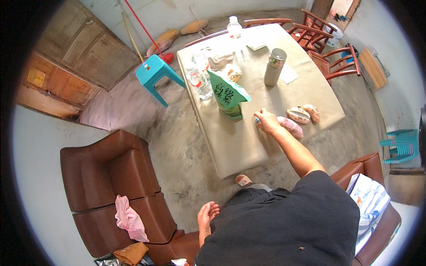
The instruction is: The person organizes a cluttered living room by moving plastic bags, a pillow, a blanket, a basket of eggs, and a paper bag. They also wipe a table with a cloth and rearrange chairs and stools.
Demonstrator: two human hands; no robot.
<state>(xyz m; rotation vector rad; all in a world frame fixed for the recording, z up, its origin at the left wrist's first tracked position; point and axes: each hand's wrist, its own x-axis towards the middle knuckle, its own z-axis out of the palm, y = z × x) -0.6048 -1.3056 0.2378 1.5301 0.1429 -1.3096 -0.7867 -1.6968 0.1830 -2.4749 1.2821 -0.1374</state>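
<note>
Over the covered table (pixel 233 149) reaches my right hand (pixel 267 121), its fingers closed around a small blue thing (pixel 258 120) that is mostly hidden. Just right of it lies a pinkish sweet potato (pixel 290 127), with more tubers (pixel 298 114) behind. A green tea bag (pixel 228 94) stands upright to the left of this hand, beside clear plastic bottles (pixel 199 83). Farther back is a metal-lidded flask (pixel 275 66) near a white paper (pixel 289 73). Down by my body, my left hand (pixel 208 212) hangs with its fingers loosely curled and nothing in it.
A turquoise stool (pixel 159 74) is at the table's left side, and wooden chairs (pixel 327 61) stand at the far right. A brown sofa (pixel 113 166) with a pink cloth (pixel 129 217) is at the left. On the right seat lies a striped bag (pixel 369 206).
</note>
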